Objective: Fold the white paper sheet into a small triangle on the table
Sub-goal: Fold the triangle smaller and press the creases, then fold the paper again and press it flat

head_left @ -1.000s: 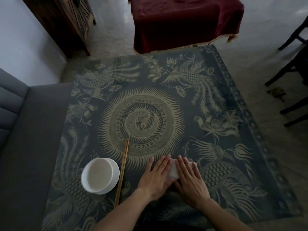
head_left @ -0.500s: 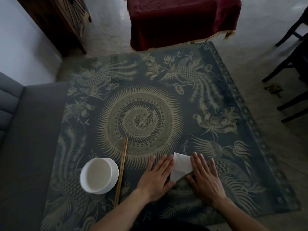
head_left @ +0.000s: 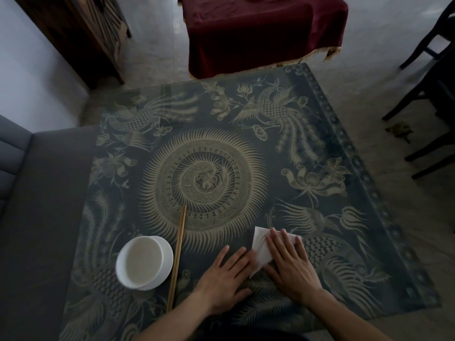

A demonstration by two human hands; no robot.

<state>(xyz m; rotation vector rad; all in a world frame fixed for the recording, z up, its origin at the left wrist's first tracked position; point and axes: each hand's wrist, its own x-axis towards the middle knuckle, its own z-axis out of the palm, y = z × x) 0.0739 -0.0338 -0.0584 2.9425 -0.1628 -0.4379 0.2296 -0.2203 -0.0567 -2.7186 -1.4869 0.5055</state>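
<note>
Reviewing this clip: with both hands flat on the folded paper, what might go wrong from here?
1. The right hand covers much of the white paper, so its edges are hidden and the crease may set crooked.
2. The table looks glossy; the paper might slide under pressure, since the left hand touches only its left edge.
3. The chopsticks and white bowl lie just left of the left hand; a sideways sweep might knock them.

Both hands [head_left: 258, 271] press flat on folded paper [head_left: 259, 252].

bowl [head_left: 144, 262] left of chopsticks [head_left: 177, 257] | paper [head_left: 261, 249] right | all on table [head_left: 320, 148]
</note>
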